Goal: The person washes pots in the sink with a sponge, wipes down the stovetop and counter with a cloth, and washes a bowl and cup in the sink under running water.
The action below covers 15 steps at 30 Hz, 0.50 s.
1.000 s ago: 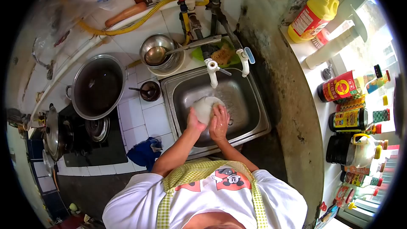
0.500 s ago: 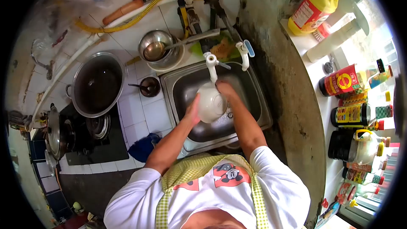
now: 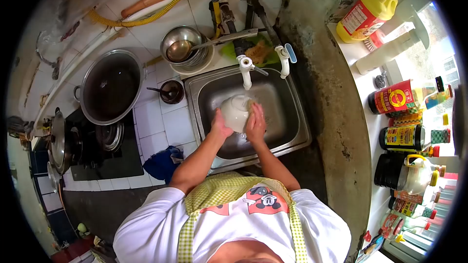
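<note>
Over the steel sink (image 3: 285, 131), a white bowl (image 3: 235, 114) is held between my two hands, its rounded outside and foot ring turned up. My left hand (image 3: 222, 123) grips the bowl's left side, thumb against the wall. At the right side, my right hand (image 3: 256, 124) is closed against the bowl with its fingers pointing away from me. A small yellowish patch shows by those fingertips; I cannot make out what it is. A white tap (image 3: 246, 73) stands just beyond the bowl. The bowl's inside is hidden.
A second tap (image 3: 283, 63) is at the back right. Left of the sink are stacked metal bowls with a ladle (image 3: 180, 50), a small dark bowl (image 3: 171, 91), a blue cloth (image 3: 163, 164) and a large pot (image 3: 111, 87) by the stove. Bottles (image 3: 402, 136) line the right ledge.
My right hand has come back from the bowl's far edge by the tap to its right side. The bowl has shifted slightly toward me and turned, its foot ring now facing farther away.
</note>
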### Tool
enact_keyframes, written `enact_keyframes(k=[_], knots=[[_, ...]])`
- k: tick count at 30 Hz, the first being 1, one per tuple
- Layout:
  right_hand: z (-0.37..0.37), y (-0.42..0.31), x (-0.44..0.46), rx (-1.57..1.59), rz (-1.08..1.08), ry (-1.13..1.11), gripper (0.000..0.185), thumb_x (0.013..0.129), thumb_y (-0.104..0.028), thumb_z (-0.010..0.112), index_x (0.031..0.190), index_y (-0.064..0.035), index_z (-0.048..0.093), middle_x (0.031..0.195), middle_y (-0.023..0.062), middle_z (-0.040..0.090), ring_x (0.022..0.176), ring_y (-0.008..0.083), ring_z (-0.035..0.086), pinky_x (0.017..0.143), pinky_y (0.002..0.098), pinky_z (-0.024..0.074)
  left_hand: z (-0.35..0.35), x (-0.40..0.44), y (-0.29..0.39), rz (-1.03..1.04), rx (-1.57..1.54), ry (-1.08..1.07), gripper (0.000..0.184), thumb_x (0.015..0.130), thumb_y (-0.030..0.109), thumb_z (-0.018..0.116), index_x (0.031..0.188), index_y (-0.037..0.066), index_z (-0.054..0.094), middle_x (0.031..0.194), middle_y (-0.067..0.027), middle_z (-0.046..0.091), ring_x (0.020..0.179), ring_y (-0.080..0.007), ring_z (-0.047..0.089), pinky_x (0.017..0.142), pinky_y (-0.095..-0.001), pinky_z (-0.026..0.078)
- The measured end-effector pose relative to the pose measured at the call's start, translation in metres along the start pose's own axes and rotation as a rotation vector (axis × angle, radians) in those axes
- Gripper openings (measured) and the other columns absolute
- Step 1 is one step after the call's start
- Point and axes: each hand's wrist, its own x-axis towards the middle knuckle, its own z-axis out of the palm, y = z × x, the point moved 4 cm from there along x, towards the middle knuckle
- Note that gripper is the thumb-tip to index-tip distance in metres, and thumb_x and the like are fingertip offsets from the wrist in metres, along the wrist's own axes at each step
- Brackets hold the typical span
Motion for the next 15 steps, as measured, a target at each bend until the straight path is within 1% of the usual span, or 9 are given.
enact_keyframes(k=[1, 2, 4, 8, 10, 12, 13, 14, 15], knots=[[-0.001, 0.008, 0.009, 0.064, 0.135, 0.037, 0.033, 0.083, -0.013, 0.039, 0.112, 0.0017, 0.048, 0.106, 0.0194, 0.052, 0.103, 0.036, 0.048, 0.091, 0.0399, 0.0361, -0.005, 0.003, 0.001, 0.0, 0.0, 0.001, 0.059, 0.09, 0.05, 0.013, 0.126, 0.01, 0.038, 0.128, -0.0092, 0.041, 0.12, -0.0294, 0.036, 0.1, -0.0465, 0.027], [0.001, 0.018, 0.013, 0.063, 0.135, 0.036, 0.033, 0.083, -0.013, 0.039, 0.112, 0.0017, 0.048, 0.106, 0.0194, 0.052, 0.103, 0.036, 0.048, 0.091, 0.0399, 0.0361, -0.009, 0.004, 0.004, 0.011, 0.024, 0.039, 0.058, 0.09, 0.05, 0.016, 0.125, 0.011, 0.04, 0.128, -0.0083, 0.042, 0.118, -0.0291, 0.038, 0.099, -0.0474, 0.028], [0.019, 0.066, 0.005, 0.371, 0.734, -0.002, 0.03, 0.087, -0.017, 0.037, 0.108, 0.0017, 0.05, 0.104, 0.0134, 0.055, 0.091, 0.0231, 0.054, 0.083, 0.0323, 0.0415, -0.01, 0.006, 0.006, 0.026, 0.044, 0.07, 0.056, 0.09, 0.051, 0.018, 0.124, 0.011, 0.041, 0.127, -0.0074, 0.043, 0.117, -0.0289, 0.04, 0.098, -0.0483, 0.03], [0.026, 0.082, -0.022, 0.448, 0.914, 0.107, 0.031, 0.089, -0.022, 0.036, 0.103, 0.0007, 0.052, 0.1, 0.0084, 0.055, 0.089, 0.0177, 0.053, 0.08, 0.0307, 0.0425, -0.018, 0.008, -0.001, 0.058, 0.023, -0.002, 0.054, 0.09, 0.05, 0.025, 0.123, 0.011, 0.042, 0.127, -0.0069, 0.044, 0.117, -0.0278, 0.04, 0.098, -0.049, 0.03], [0.02, 0.07, -0.037, 0.722, 1.131, 0.432, 0.028, 0.088, -0.021, 0.037, 0.1, -0.0015, 0.053, 0.095, 0.0081, 0.056, 0.088, 0.02, 0.053, 0.077, 0.0336, 0.0441, -0.02, 0.006, -0.008, 0.088, 0.0, -0.079, 0.054, 0.089, 0.051, 0.026, 0.123, 0.011, 0.042, 0.126, -0.0071, 0.044, 0.117, -0.0275, 0.04, 0.098, -0.0489, 0.03], [0.03, 0.127, -0.069, 0.795, 1.187, 0.376, 0.027, 0.087, -0.021, 0.038, 0.1, -0.0019, 0.053, 0.094, 0.0082, 0.056, 0.088, 0.0211, 0.053, 0.076, 0.0354, 0.0445, -0.02, 0.001, -0.011, 0.009, -0.008, -0.107, 0.054, 0.089, 0.049, 0.028, 0.121, 0.009, 0.044, 0.123, -0.0083, 0.047, 0.113, -0.0274, 0.044, 0.097, -0.0458, 0.033], [0.04, 0.148, -0.074, 0.874, 1.24, 0.295, 0.027, 0.086, -0.021, 0.039, 0.099, -0.0022, 0.053, 0.093, 0.0082, 0.056, 0.087, 0.0221, 0.054, 0.075, 0.0371, 0.045, -0.014, 0.0, -0.013, -0.049, 0.026, -0.221, 0.054, 0.088, 0.049, 0.031, 0.12, 0.008, 0.044, 0.122, -0.0086, 0.048, 0.111, -0.0272, 0.046, 0.096, -0.0455, 0.034], [0.014, 0.085, -0.038, 0.969, 1.372, 0.216, 0.026, 0.084, -0.021, 0.042, 0.1, -0.003, 0.053, 0.092, 0.0091, 0.057, 0.085, 0.0246, 0.055, 0.073, 0.042, 0.0459, -0.005, 0.003, -0.009, -0.058, 0.057, -0.333, 0.054, 0.087, 0.05, 0.034, 0.12, 0.008, 0.045, 0.121, -0.0089, 0.049, 0.11, -0.027, 0.047, 0.095, -0.0453, 0.036], [0.036, 0.158, -0.051, 1.206, 1.363, -0.133, 0.029, 0.084, -0.023, 0.044, 0.101, -0.0025, 0.054, 0.095, 0.0111, 0.058, 0.086, 0.0263, 0.057, 0.074, 0.0436, 0.0476, 0.002, -0.001, -0.006, 0.007, 0.185, -0.306, 0.055, 0.086, 0.051, 0.036, 0.119, 0.008, 0.046, 0.118, -0.0084, 0.051, 0.107, -0.0258, 0.049, 0.093, -0.0461, 0.037]])
